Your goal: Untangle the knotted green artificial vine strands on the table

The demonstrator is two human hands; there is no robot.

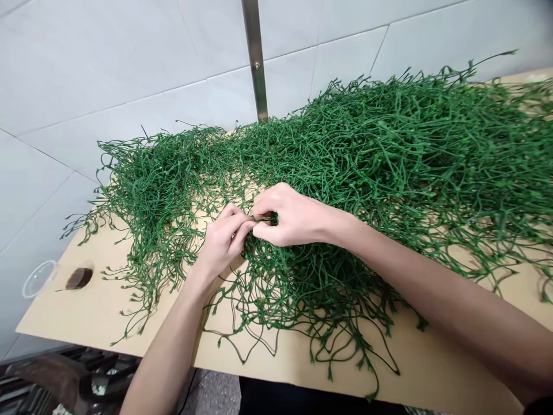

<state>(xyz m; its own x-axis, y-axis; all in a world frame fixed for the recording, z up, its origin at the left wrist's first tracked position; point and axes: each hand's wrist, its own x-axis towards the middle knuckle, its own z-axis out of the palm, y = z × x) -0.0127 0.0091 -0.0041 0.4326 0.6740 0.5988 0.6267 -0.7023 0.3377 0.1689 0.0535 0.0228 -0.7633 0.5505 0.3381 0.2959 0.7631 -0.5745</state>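
My left hand (pixel 224 236) and my right hand (pixel 289 216) meet over the middle of the table, fingertips nearly touching. Both are closed in a pinch on a thin green plastic stem (pixel 262 219), of which only a short piece shows between the fingers. Around and beneath them lies a large tangled heap of green artificial plant stems (pixel 367 150) with small branched tips. A looser bunch of stems (pixel 151 190) spreads to the left of my left hand. More stems (pixel 311 288) hang together just below my right hand.
The tan tabletop (pixel 242 357) shows along the front edge. A clear plastic cup with dark brown liquid (pixel 80 278) stands at the left end. Behind rise a tiled wall (pixel 129 57) and a metal upright (pixel 256 63). Dark items (pixel 56 380) lie below the table at lower left.
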